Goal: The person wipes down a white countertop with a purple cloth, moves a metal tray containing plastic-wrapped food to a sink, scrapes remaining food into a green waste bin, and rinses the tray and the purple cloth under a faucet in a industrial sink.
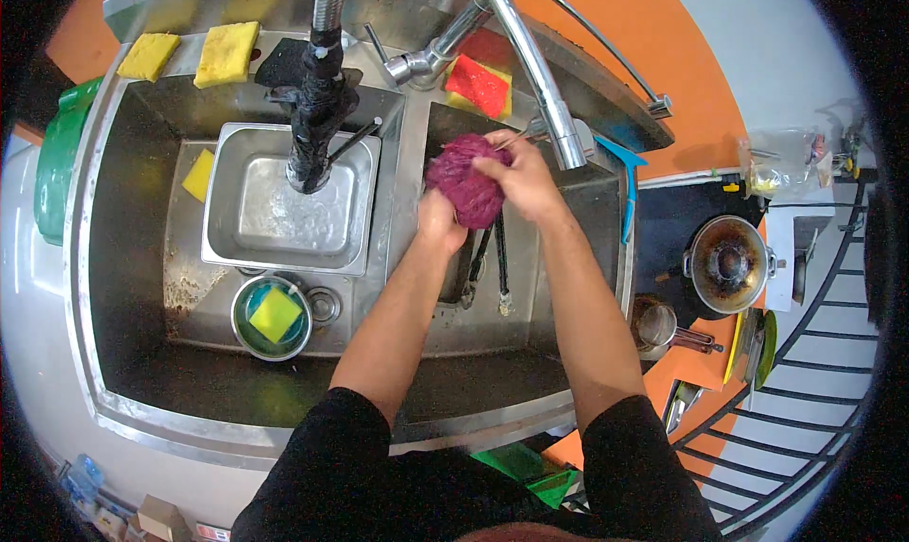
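A bunched maroon cloth point(466, 177) is held between both hands above the right basin point(559, 286). My left hand point(440, 222) grips its lower left side, with most fingers hidden by the cloth. My right hand point(524, 177) is closed on its right side, thumb pressed on the front. A thin metal piece point(532, 130) shows by the right fingertips; I cannot tell what it is or whether it is held. Below the cloth, two dark, long-handled items point(502, 272) lie in the basin.
The left basin holds a steel pan point(220, 196) and a round bowl point(248, 338) with a yellow-green sponge point(276, 315). A black-wrapped spray hose point(317, 106) hangs over the pan. A chrome faucet point(544, 78) reaches over the right basin. Sponges point(227, 54) line the back ledge.
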`<action>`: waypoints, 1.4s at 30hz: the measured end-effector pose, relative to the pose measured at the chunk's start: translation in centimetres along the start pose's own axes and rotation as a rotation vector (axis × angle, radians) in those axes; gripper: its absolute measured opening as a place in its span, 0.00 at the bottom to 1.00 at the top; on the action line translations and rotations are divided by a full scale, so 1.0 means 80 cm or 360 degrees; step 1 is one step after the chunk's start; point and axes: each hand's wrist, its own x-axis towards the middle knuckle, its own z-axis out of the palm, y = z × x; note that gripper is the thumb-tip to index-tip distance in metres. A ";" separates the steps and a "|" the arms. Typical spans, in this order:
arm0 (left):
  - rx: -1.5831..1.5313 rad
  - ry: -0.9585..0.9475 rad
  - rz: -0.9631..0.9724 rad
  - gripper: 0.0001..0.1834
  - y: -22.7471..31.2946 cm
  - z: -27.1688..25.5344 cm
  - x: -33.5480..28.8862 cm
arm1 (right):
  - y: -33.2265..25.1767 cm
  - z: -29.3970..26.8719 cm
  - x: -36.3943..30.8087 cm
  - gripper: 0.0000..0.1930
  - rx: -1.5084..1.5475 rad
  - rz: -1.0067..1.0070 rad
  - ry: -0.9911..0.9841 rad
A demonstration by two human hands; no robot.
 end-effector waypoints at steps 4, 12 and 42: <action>-0.0082 0.0120 0.0044 0.18 0.000 0.002 -0.006 | 0.038 -0.044 0.004 0.17 -0.0718 -0.0148 0.0671; -0.0215 -0.0515 -0.0034 0.18 0.018 0.003 -0.016 | 0.038 -0.048 -0.019 0.27 -0.1177 0.0416 0.0424; 0.0483 -0.0154 -0.0006 0.27 0.022 0.013 -0.014 | -0.035 -0.063 -0.009 0.12 -0.0943 -0.0435 0.0456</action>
